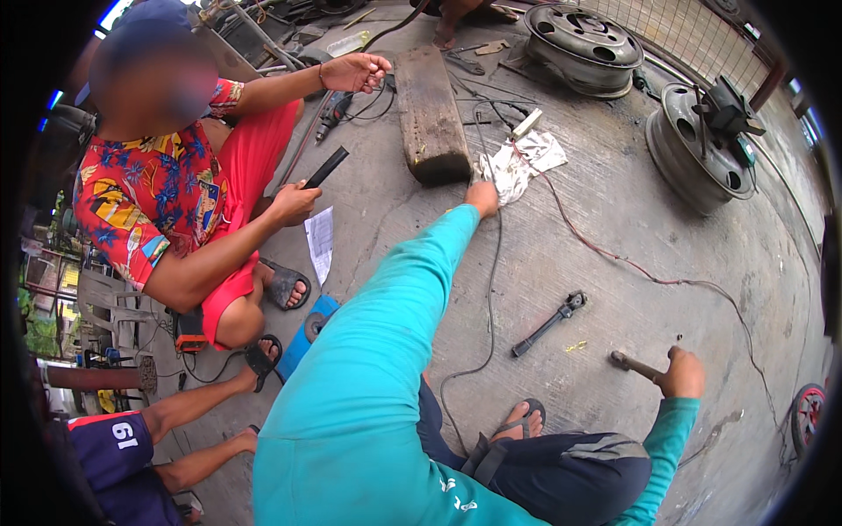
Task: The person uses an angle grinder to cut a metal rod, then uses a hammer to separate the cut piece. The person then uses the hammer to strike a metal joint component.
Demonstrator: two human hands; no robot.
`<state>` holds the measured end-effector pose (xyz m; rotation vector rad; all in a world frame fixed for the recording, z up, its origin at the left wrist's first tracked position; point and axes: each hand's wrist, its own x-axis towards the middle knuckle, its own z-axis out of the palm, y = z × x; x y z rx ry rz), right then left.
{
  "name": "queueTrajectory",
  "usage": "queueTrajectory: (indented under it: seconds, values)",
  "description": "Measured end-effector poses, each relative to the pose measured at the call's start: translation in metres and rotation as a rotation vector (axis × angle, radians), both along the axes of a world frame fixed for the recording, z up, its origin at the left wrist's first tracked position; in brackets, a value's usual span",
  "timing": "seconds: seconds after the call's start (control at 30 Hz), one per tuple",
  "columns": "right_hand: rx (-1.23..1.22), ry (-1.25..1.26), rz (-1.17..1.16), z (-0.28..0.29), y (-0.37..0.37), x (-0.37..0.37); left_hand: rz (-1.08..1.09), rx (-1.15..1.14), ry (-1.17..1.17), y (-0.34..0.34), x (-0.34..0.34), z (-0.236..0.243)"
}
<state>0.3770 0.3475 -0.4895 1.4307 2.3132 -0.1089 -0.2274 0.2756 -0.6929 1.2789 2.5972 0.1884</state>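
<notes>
My left arm stretches far forward, and my left hand (481, 199) closes on the near edge of a crumpled white rag (526, 167); the rag partly hides its fingers. At the lower right, my right hand (682, 375) is wrapped round a brownish metal shaft (638, 365) with a thicker end pointing left. Between my arms, on the concrete, lies a dark driveshaft-like rod with a yoke joint (550, 324). A small yellow scrap (576, 346) is beside it. Just left of the rag stands a thick wooden block (430, 114).
A person in a red patterned shirt (167, 193) squats at left, holding a black bar (326, 167). Steel wheel rims (586, 51) sit at the far right. Cables (614, 256) cross the concrete floor. A power drill (333, 114) lies beyond the person's knee.
</notes>
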Motion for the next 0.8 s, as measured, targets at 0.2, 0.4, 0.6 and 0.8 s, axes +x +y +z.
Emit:
queueTrajectory:
  seconds: [0.2,0.4,0.6,0.8]
  values:
    - [0.002,0.021,-0.141,0.013,0.004,0.028,-0.011,0.147,-0.211,0.056,0.042,0.011]
    - [-0.006,0.014,-0.090,0.028,0.002,0.006,0.055,0.085,-0.111,0.049,0.018,0.011]
    - [-0.006,-0.012,-0.024,0.024,0.023,-0.008,0.050,0.323,-0.230,0.062,0.054,0.014]
    - [-0.017,-0.077,-0.003,0.032,0.026,-0.012,0.068,0.299,-0.084,0.060,0.082,0.015]
